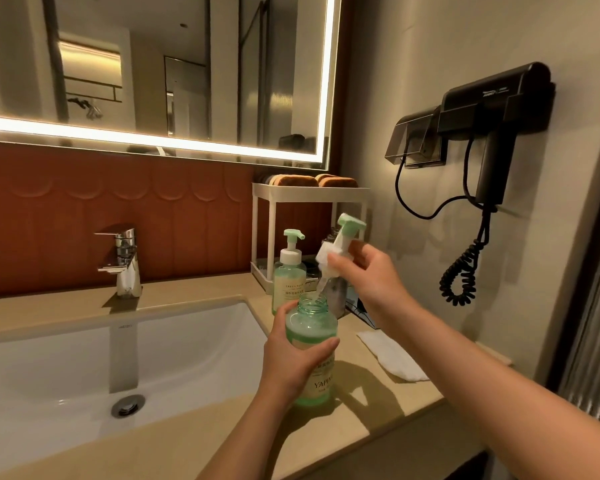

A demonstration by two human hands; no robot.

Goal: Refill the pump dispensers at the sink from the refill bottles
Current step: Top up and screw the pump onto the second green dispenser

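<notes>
My left hand [293, 362] grips an open green-tinted dispenser bottle [311, 332] with a pale label, held upright over the counter right of the sink. Green liquid fills most of it. My right hand [371, 275] holds the white and green pump head [340, 240] tilted above the bottle, and its tube reaches down into the bottle's mouth. A second dispenser [289, 271] with its pump on stands behind, against the white rack.
A white sink basin [84, 368] with a chrome tap [123, 261] lies to the left. A white two-tier rack [309, 216] with brown items stands at the back. A folded white cloth [392, 355] lies on the beige counter. A black hairdryer [492, 133] hangs on the right wall.
</notes>
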